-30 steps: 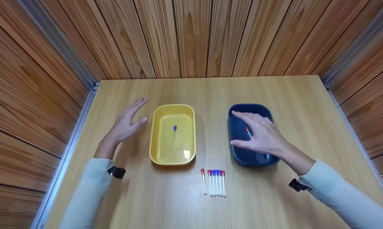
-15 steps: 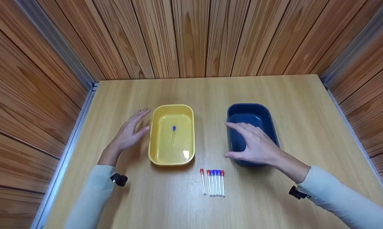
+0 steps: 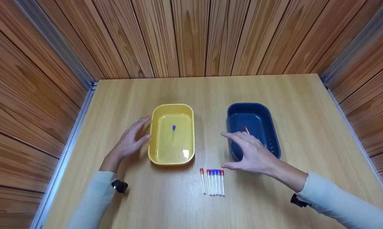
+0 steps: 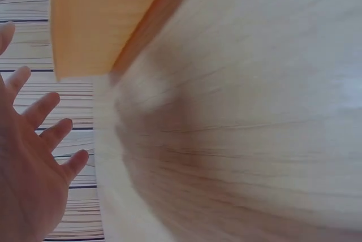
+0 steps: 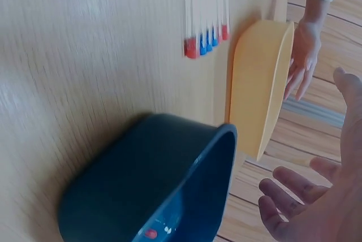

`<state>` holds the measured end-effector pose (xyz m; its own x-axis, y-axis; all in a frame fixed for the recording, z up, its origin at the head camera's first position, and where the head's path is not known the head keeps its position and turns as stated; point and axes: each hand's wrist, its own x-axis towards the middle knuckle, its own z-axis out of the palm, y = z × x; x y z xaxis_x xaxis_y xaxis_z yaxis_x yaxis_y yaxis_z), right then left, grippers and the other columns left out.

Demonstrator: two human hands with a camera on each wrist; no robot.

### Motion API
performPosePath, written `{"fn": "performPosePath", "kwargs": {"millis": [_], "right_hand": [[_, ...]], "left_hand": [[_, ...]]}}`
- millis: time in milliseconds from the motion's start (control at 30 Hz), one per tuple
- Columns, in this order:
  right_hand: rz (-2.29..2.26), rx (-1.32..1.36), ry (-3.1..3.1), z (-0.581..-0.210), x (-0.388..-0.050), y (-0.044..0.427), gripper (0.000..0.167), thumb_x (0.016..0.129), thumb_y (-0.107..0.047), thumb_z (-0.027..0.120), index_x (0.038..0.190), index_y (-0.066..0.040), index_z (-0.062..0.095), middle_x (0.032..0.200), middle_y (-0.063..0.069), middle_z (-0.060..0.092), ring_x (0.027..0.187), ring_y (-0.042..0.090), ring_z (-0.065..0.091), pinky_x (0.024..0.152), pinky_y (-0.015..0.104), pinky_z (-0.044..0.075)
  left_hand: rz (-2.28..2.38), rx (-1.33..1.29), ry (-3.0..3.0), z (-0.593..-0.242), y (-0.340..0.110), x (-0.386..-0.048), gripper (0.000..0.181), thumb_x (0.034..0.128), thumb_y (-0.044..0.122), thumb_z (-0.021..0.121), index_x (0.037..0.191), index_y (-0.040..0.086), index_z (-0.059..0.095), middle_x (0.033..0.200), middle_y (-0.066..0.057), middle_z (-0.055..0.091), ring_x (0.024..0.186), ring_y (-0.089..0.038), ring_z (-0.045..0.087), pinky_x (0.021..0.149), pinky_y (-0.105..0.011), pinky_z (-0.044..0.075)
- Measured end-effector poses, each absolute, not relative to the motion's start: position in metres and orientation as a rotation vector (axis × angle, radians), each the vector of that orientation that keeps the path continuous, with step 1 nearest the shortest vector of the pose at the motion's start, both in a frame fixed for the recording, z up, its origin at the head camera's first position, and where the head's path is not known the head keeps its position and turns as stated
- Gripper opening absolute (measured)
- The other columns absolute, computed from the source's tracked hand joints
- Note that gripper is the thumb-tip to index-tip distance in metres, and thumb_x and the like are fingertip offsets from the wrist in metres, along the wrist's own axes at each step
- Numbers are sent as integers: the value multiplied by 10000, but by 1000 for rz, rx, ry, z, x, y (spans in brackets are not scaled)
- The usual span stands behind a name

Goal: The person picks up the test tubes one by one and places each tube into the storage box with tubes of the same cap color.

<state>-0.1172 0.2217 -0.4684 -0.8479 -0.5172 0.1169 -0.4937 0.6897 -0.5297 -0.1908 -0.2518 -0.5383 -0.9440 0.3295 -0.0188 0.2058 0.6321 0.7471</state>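
Note:
My left hand (image 3: 130, 142) is beside the left wall of a yellow tray (image 3: 150, 152), fingers extended, holding nothing; whether the fingertips touch the rim I cannot tell. A blue-capped clear tube (image 3: 173, 136) lies in that tray. Over the near left part of a dark blue tray (image 3: 275, 140) hovers my right hand (image 3: 253, 154), thumb and fingers spread with nothing between them. It partly covers a red-capped tube (image 3: 246, 129) inside. Between the trays and nearer me, several clear tubes (image 3: 216, 184) with red and blue caps lie side by side; one red-capped tube (image 3: 203, 181) lies slightly apart at their left.
The trays stand apart on a light wooden table (image 3: 210, 95). A wood-plank wall (image 3: 191, 38) rises behind it, with more plank walls at both sides. A metal rail (image 3: 67, 149) runs along the left edge.
My right hand has moved nearer to me and slightly left, uncovering more of the dark blue tray. My left hand has come down and right, closer to the yellow tray. The tubes stay put.

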Motion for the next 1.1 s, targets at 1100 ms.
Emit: {"fn": "performPosePath", "kwargs": {"millis": [1100], "right_hand": [[-925, -867, 2716, -496, -85, 207, 941, 846, -559, 966, 1603, -136, 602, 1474, 157, 738, 1307, 361, 756, 1072, 592, 655]], "left_hand": [[1301, 491, 2565, -565, -259, -187, 789, 1118, 413, 692, 1790, 277, 302, 1818, -106, 448, 1745, -375, 331, 1417, -692, 214]]}}
